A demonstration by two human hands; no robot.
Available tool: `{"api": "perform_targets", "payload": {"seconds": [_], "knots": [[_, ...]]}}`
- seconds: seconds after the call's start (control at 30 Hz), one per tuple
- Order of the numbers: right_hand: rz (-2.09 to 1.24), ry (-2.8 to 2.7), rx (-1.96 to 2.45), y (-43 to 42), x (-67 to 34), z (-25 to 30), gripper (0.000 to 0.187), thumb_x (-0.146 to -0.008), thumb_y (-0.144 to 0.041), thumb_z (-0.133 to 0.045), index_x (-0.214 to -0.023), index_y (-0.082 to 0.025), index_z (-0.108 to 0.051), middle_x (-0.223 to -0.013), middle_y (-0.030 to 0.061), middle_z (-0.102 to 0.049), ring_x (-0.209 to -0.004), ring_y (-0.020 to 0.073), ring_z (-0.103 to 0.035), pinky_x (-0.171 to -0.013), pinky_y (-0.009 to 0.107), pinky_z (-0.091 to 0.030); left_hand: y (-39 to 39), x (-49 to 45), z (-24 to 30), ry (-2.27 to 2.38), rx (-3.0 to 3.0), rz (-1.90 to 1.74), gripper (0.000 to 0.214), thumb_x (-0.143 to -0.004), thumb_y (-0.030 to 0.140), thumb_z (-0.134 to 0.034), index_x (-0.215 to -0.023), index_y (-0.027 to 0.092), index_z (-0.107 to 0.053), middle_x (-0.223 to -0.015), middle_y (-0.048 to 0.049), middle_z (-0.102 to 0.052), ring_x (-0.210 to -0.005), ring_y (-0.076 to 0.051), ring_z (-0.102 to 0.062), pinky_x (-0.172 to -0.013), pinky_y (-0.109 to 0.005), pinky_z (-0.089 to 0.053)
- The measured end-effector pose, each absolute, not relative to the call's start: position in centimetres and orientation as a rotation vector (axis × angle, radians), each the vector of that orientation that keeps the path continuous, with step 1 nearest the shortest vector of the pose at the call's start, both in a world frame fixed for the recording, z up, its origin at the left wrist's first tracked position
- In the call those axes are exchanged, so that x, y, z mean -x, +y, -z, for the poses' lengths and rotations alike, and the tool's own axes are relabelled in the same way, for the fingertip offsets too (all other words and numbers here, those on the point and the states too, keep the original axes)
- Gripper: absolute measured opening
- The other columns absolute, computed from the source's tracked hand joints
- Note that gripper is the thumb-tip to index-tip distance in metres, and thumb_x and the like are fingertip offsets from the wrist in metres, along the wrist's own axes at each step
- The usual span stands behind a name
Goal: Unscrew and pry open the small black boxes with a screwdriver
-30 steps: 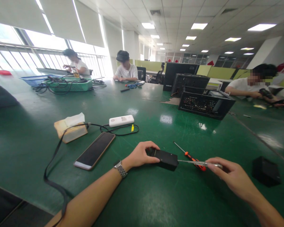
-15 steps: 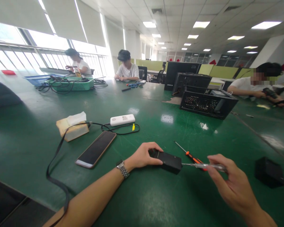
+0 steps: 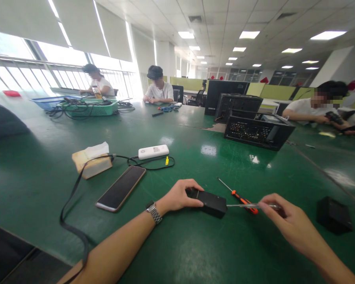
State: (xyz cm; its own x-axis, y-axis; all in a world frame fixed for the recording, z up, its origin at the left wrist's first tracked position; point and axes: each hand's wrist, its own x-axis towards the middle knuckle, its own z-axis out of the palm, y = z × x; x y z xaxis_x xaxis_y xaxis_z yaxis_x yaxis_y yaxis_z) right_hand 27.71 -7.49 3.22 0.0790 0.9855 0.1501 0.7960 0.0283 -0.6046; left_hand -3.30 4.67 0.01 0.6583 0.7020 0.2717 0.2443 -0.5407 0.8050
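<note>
A black rectangular box [image 3: 213, 203] lies on the green table, held at its left end by my left hand [image 3: 182, 194], thumb in front and fingers behind. In my right hand [image 3: 284, 215] is a screwdriver [image 3: 245, 205] with a clear handle, mostly covered by the fingers. Its shaft runs level to the left, and the tip meets the right end face of the box. Just behind that shaft lies another screwdriver [image 3: 235, 194] with an orange and black handle. A second black block [image 3: 333, 215] rests to the right of my right hand.
A phone [image 3: 121, 188], a tissue pack [image 3: 96, 167] and a white power bank [image 3: 153, 152] with a cable lie to the left. Black computer cases [image 3: 256, 132] stand farther back. Baskets [image 3: 91, 108] hold cables. Several people sit around the table.
My right hand has turned a little around the screwdriver handle, hiding more of it. The box and my left hand stay in place. The view has shifted slightly.
</note>
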Motion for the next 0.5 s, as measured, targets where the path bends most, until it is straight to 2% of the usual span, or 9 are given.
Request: {"api": "perform_targets", "payload": {"seconds": [0.17,0.3,0.37,0.5], "knots": [[-0.792,-1.792,1.792,-7.9,-29.6,-0.3,0.043,-0.089,-0.055,-0.042,-0.083,-0.021,-0.068,-0.081,0.002,-0.066,-0.075,0.0182,-0.058,-0.067,0.025,-0.044,4.6,3.3,0.1,0.745,-2.102,-0.759,0.04,-0.068,0.037,-0.081,-0.099,0.015,-0.07,-0.094,-0.0038,-0.066,-0.083,-0.018,-0.058,-0.074,-0.026,-0.043],[-1.089,-1.744,1.795,-8.0,-29.7,0.2,0.049,-0.09,-0.057,-0.038,-0.076,-0.019,-0.065,-0.062,-0.0016,-0.052,-0.056,0.0127,-0.046,-0.052,0.022,-0.037,4.7,3.3,0.2,0.724,-2.106,-0.751,0.04,-0.068,0.038,-0.081,-0.099,0.015,-0.07,-0.094,-0.004,-0.066,-0.084,-0.018,-0.059,-0.074,-0.025,-0.043],[-1.117,-1.78,1.765,-8.1,-28.7,0.1,0.047,-0.091,-0.056,-0.039,-0.075,-0.019,-0.063,-0.062,-0.0021,-0.05,-0.057,0.0122,-0.045,-0.052,0.021,-0.036,4.7,3.2,0.2,0.716,-2.109,-0.752,0.039,-0.068,0.038,-0.081,-0.1,0.016,-0.07,-0.095,-0.004,-0.066,-0.085,-0.018,-0.06,-0.074,-0.025,-0.043],[-0.959,-1.972,1.721,-8.3,-25.7,-0.8,0.044,-0.093,-0.052,-0.039,-0.07,-0.019,-0.057,-0.069,-0.0005,-0.055,-0.067,0.0143,-0.051,-0.064,0.023,-0.04,4.6,3.2,0.0,0.714,-2.119,-0.747,0.04,-0.068,0.038,-0.081,-0.099,0.016,-0.071,-0.095,-0.0042,-0.066,-0.085,-0.018,-0.06,-0.074,-0.026,-0.044]]}}
